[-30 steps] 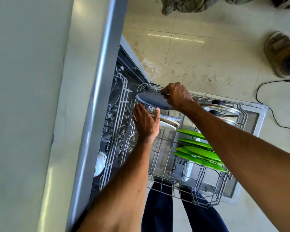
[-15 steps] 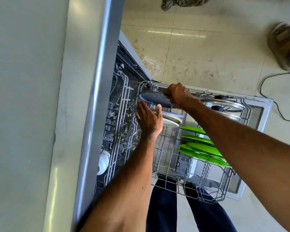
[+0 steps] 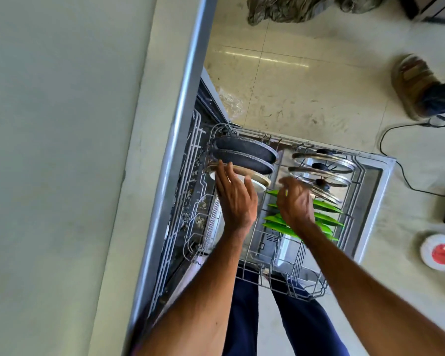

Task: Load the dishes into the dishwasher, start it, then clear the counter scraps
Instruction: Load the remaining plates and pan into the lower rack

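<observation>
The wire rack (image 3: 288, 286) is pulled out over the open dishwasher door (image 3: 373, 191). At its far left corner two dark plates (image 3: 244, 149) stand on edge, side by side and close together; they are round, blue-grey and speckled, with a rough lighter rim. Just on the near side of them stand two pale plates (image 3: 261, 181), one cream and one white.

The left hand (image 3: 235, 199) is spread flat with straight fingers, its fingertips at the rim of the cream plate; it grips nothing. The right hand (image 3: 296, 204) is blurred and hangs over the green plates (image 3: 326, 222) with fingers loosely spread, and it too holds nothing.

The green plates stand in a row in the middle of the rack. Beyond them, at the far right, three glass lids (image 3: 344, 163) with black knobs lean in a row.

The counter (image 3: 62, 150) fills the left of the view. On the tiled floor (image 3: 306, 86) are a shoe (image 3: 414, 86), a black cable (image 3: 396, 155) and a crumpled cloth (image 3: 293, 6).
</observation>
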